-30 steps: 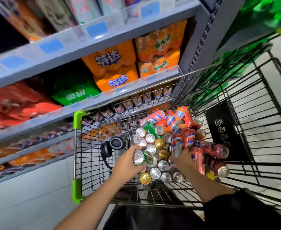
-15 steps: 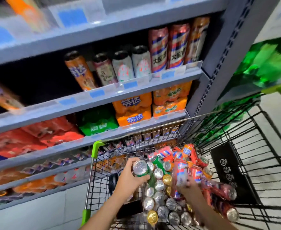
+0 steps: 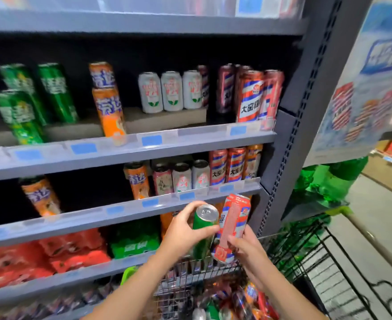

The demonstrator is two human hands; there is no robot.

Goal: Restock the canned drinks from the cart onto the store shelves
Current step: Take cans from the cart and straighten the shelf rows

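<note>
Cans are being held up in front of the shelves [image 3: 130, 150], above the cart [image 3: 310, 257]: the left hand [image 3: 181, 229] is gripping a green can [image 3: 203, 229] (silver top toward the camera), and the right hand [image 3: 246, 248] is curling around a tall red can [image 3: 233, 225] just beside it, both tilted.

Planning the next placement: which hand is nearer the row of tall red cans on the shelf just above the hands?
Right. The right hand with its red can is almost directly below the tall red cans; the left hand, gripping the green can, is farther left.
</note>
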